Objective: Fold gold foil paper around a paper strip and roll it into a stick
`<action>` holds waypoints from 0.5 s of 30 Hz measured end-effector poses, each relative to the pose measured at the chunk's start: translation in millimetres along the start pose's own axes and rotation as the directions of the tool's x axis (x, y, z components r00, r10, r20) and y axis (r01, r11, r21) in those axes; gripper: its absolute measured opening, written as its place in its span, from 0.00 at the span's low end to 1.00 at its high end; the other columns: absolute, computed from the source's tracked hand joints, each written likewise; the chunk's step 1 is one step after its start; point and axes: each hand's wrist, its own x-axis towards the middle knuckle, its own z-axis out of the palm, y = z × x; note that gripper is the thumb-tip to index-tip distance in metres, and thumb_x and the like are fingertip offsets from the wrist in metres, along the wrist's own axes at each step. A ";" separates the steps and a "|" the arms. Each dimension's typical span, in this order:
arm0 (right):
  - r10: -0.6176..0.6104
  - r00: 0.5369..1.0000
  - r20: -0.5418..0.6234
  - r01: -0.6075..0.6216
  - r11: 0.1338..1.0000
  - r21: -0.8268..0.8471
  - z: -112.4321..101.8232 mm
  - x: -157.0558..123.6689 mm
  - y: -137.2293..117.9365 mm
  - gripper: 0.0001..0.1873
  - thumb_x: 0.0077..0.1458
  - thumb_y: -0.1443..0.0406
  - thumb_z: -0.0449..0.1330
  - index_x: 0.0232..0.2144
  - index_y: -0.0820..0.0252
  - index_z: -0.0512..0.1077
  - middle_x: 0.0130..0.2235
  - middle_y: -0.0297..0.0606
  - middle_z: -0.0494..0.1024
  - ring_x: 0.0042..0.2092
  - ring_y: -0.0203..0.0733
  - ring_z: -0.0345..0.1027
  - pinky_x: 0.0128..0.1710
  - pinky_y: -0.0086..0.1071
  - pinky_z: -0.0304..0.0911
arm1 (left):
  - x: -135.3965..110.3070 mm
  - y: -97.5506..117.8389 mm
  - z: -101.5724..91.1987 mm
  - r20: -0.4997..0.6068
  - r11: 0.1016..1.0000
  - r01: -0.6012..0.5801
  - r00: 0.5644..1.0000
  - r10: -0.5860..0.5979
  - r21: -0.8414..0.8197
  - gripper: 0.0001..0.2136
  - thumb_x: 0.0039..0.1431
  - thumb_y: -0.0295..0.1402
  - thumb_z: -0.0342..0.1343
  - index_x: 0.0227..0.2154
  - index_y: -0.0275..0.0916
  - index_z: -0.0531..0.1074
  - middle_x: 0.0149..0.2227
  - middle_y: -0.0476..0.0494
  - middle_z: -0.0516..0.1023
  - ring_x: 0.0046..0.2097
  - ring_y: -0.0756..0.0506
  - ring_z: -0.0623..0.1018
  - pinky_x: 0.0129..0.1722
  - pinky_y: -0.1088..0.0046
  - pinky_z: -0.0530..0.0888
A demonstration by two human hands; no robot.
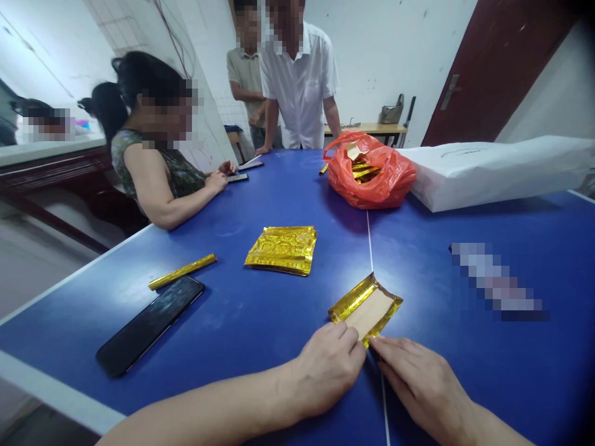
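Observation:
A gold foil paper sheet (372, 310) lies on the blue table in front of me, pale side up, with its edges curled or folded inward. My left hand (332, 365) is closed on its near left edge, fingers bent over the paper. At the near corner, the fingertips of my right hand (418, 371) are pressed together on the foil edge. The fingers cover part of that near edge. Beyond my hands sits a stack of folded gold foil pieces (281, 251). A thin gold foil roll (183, 271) rests farther left.
A black phone (151, 325) lies at the left of the blue table (232, 322). At the back right stand a red plastic bag (372, 179) with gold foil inside and a large white package (493, 173). One person sits at the left edge; two stand behind the table.

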 end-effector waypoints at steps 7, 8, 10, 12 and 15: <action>-0.007 1.000 0.004 0.007 1.000 -0.002 -0.2 1.2 -1.1 0.16 0.55 0.73 0.49 0.44 0.64 0.69 0.39 0.42 0.78 0.41 0.40 0.72 0.39 0.34 0.69 | -0.4 -0.2 -0.8 0.023 0.999 -0.021 1.000 0.021 0.025 0.05 0.57 0.23 0.45 0.34 0.33 0.65 0.30 0.44 0.69 0.31 0.45 0.68 0.27 0.69 0.67; -0.006 1.000 0.007 0.006 1.000 0.004 -0.3 1.8 -1.3 0.16 0.55 0.74 0.49 0.44 0.64 0.69 0.39 0.42 0.78 0.41 0.40 0.72 0.39 0.34 0.69 | -0.6 -0.4 -0.5 0.021 1.000 -0.013 1.000 0.012 0.028 0.05 0.57 0.23 0.45 0.34 0.33 0.65 0.30 0.44 0.69 0.31 0.45 0.68 0.27 0.69 0.67; -0.006 1.000 0.010 0.005 1.000 0.015 -0.3 2.4 -1.5 0.16 0.54 0.74 0.49 0.44 0.64 0.70 0.39 0.42 0.78 0.40 0.40 0.72 0.39 0.34 0.70 | -0.9 -1.1 0.7 0.020 1.000 0.001 1.000 -0.002 0.026 0.05 0.57 0.23 0.45 0.34 0.33 0.64 0.30 0.44 0.69 0.31 0.45 0.68 0.27 0.69 0.67; -0.009 1.000 0.012 0.009 1.000 0.025 -0.1 2.4 -1.3 0.16 0.54 0.74 0.49 0.44 0.64 0.70 0.39 0.43 0.78 0.40 0.40 0.72 0.39 0.34 0.70 | -1.2 -2.0 2.1 0.018 1.000 -0.003 1.000 0.002 0.017 0.05 0.58 0.23 0.45 0.33 0.33 0.64 0.30 0.44 0.69 0.30 0.45 0.68 0.27 0.70 0.68; -0.014 1.000 0.028 0.013 0.999 0.032 0.5 1.6 -0.8 0.16 0.55 0.73 0.49 0.45 0.64 0.69 0.40 0.42 0.78 0.41 0.40 0.71 0.40 0.35 0.69 | -0.9 -2.8 3.0 0.015 1.000 -0.012 1.000 0.011 0.005 0.04 0.57 0.23 0.45 0.32 0.34 0.64 0.30 0.44 0.69 0.30 0.46 0.68 0.27 0.70 0.68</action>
